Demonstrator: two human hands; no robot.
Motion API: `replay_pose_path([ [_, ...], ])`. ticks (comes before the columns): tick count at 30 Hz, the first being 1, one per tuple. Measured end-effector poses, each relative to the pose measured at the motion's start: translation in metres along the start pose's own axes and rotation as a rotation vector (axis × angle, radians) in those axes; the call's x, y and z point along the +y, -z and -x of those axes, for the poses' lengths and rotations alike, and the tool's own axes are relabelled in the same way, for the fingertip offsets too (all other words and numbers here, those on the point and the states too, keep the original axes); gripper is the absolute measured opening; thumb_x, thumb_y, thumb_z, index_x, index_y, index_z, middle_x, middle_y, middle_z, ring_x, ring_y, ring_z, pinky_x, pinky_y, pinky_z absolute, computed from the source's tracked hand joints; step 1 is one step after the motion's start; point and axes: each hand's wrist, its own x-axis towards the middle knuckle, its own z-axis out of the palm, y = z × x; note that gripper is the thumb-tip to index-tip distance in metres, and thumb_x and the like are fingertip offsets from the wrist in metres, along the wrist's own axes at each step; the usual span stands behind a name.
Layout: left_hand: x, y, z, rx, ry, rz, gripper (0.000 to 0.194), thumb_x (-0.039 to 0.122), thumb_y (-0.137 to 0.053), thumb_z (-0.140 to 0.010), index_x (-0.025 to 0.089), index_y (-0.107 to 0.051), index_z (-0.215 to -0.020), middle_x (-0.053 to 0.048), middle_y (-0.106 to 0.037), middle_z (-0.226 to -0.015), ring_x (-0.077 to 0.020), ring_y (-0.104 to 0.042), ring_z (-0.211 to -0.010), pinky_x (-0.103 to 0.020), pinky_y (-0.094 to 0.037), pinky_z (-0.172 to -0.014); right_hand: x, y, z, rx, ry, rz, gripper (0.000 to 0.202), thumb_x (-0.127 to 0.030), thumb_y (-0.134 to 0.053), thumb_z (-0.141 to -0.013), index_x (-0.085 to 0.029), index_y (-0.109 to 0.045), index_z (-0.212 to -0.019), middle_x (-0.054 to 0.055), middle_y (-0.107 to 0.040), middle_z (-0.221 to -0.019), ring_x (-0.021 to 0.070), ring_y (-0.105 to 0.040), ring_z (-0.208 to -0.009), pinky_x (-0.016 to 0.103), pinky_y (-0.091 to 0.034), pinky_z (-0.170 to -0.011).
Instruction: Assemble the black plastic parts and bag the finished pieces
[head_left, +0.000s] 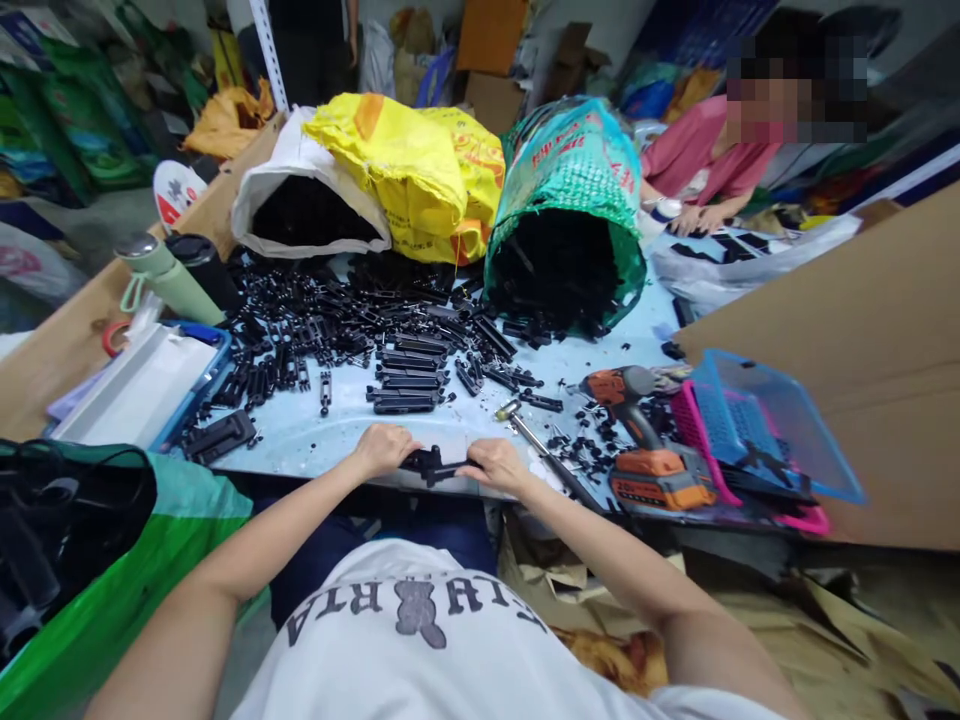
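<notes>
A black plastic part (433, 465) is held at the table's front edge, between my two hands. My left hand (385, 449) is closed on its left end. Fingers of my right hand (495, 466) pinch its right end, where a thin arm sticks out. Beyond my hands lies a stack of long black pieces (407, 380) side by side. A single small black piece (325, 393) lies left of that stack. To the right of my right hand a hammer (544, 447) rests with its head pointing away from me.
An orange power drill (637, 430) and blue basket (772, 420) are on the right. White (251, 215), yellow (397, 160) and green (577, 180) sacks stand behind heaped black parts. A green bottle (169, 275) leans left. Another person (720, 170) works at the back right.
</notes>
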Motion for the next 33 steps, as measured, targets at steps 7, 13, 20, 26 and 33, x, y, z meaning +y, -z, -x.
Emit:
replay_pose_path([
  [7, 0.09, 0.048, 0.035, 0.344, -0.055, 0.747, 0.06, 0.045, -0.011, -0.094, 0.017, -0.054, -0.063, -0.004, -0.053, -0.053, -0.0114, -0.05, -0.052, -0.025, -0.04, -0.054, -0.066, 0.019, 0.004, 0.205, 0.305, -0.86, 0.063, -0.057, -0.007, -0.091, -0.02, -0.05, -0.065, 0.002, -0.049, -0.055, 0.0135, -0.049, -0.052, 0.026, -0.038, -0.054],
  [13, 0.094, 0.009, 0.034, 0.493, -0.077, 0.382, 0.083, 0.061, 0.005, -0.085, 0.017, -0.064, -0.101, -0.013, -0.065, -0.088, -0.0199, -0.061, -0.087, -0.033, -0.05, -0.073, -0.099, -0.042, -0.042, 0.634, -0.348, -0.612, 0.035, -0.036, -0.023, -0.091, -0.02, -0.041, -0.117, 0.016, -0.048, -0.118, 0.0263, -0.05, -0.106, 0.042, -0.043, -0.084],
  [20, -0.002, -0.019, 0.014, -0.02, 0.114, -0.166, 0.053, 0.052, -0.044, -0.085, 0.021, -0.05, -0.127, -0.015, -0.055, -0.122, -0.0274, -0.046, -0.12, -0.042, -0.036, -0.101, 0.03, 0.016, 0.021, 0.833, -0.69, -0.061, 0.043, -0.045, -0.042, -0.086, -0.014, -0.044, -0.116, 0.017, -0.047, -0.12, 0.0276, -0.042, -0.116, 0.047, -0.032, -0.098],
  [26, -0.002, -0.038, -0.031, 0.032, 0.235, -0.186, 0.071, 0.056, -0.037, -0.086, 0.011, -0.026, -0.14, -0.015, -0.019, -0.148, -0.0276, -0.009, -0.138, -0.048, -0.014, -0.111, 0.138, 0.091, 0.124, 0.514, -1.163, 0.235, 0.07, -0.054, -0.058, -0.073, -0.004, -0.048, -0.121, 0.026, -0.051, -0.118, 0.0375, -0.044, -0.113, 0.049, -0.033, -0.094],
  [33, -0.041, -0.041, -0.139, 0.003, 0.415, -0.051, 0.072, 0.06, -0.024, -0.086, 0.011, -0.031, -0.138, -0.012, -0.024, -0.148, -0.0244, -0.011, -0.138, -0.044, -0.009, -0.112, 0.181, 0.111, 0.101, 0.087, -1.194, -0.398, 0.036, -0.042, -0.067, -0.068, -0.013, -0.065, -0.091, 0.011, -0.066, -0.073, 0.023, -0.062, -0.068, 0.033, -0.049, -0.065],
])
